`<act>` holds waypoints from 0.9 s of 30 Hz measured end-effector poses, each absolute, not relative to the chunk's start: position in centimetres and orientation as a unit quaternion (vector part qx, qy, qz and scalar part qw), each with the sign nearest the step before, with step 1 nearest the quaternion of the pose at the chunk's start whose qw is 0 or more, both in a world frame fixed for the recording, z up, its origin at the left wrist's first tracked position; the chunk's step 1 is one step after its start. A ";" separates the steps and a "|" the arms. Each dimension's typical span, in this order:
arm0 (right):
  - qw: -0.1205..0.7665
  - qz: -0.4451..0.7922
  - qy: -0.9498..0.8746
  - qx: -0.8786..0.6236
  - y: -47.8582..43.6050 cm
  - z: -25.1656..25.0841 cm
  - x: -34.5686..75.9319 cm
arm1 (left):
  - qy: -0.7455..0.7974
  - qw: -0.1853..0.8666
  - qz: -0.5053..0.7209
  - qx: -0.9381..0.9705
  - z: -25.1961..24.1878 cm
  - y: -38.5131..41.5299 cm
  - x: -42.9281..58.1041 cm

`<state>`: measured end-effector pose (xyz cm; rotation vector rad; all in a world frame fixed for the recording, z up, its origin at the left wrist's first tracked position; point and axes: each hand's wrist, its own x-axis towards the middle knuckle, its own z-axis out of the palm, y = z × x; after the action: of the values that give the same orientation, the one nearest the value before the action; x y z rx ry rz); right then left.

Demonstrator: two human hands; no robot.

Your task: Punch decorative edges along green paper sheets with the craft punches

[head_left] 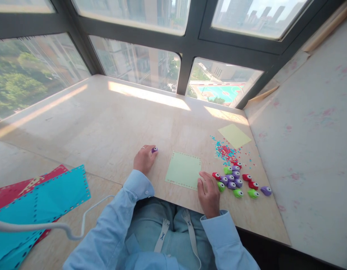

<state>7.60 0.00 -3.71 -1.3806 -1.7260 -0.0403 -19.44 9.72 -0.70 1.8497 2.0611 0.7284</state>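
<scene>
My left hand rests on the pale stone ledge with its fingers curled round a small purple punch. My right hand lies fingers down on the near right corner of a light green paper square with punched holes along its edges. Just right of that hand sits a cluster of several small punches in purple, red and green.
A yellow paper square lies further back, with scattered red and blue paper dots beside it. Blue and red punched sheets lie at the near left. A white cable crosses them. Windows surround the ledge.
</scene>
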 end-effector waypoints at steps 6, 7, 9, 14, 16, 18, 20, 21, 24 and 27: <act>0.449 0.000 -0.695 -0.561 0.0 -3.8 7.6 | 0.806 0.051 0.254 0.532 -0.5 11.8 -23.9; 0.450 0.002 -0.695 -0.561 0.0 -3.8 7.6 | 0.815 0.046 0.250 0.521 -0.5 12.1 -24.6; 0.451 0.003 -0.694 -0.561 -0.1 -3.9 7.6 | 0.825 0.035 0.247 0.507 -0.6 12.6 -25.7; 0.447 0.004 -0.697 -0.560 -0.1 -3.8 7.7 | 0.848 0.029 0.254 0.464 -0.6 13.3 -26.4; 0.449 0.005 -0.700 -0.556 0.0 -3.7 7.6 | 0.851 0.036 0.264 0.452 -0.4 13.3 -26.0; 0.456 0.009 -0.703 -0.546 -0.1 -3.5 7.5 | 0.847 0.027 0.284 0.448 0.0 12.9 -24.9; 0.464 0.017 -0.705 -0.537 -0.3 -3.3 7.4 | 0.829 0.005 0.314 0.463 0.4 12.3 -23.2; 0.466 0.022 -0.704 -0.535 -0.6 -3.1 7.4 | 0.809 0.000 0.327 0.489 0.7 11.8 -22.1; 0.470 0.036 -0.694 -0.543 -1.5 -2.2 8.0 | 0.711 0.060 0.328 0.619 1.0 10.3 -17.8; 0.466 0.054 -0.682 -0.561 -2.0 -0.3 9.6 | 0.558 0.169 0.292 0.758 0.9 9.1 -13.4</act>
<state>9.57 -2.04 -0.31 -1.3764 -1.6752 0.1317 -13.40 9.06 0.87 2.1538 1.5874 0.8309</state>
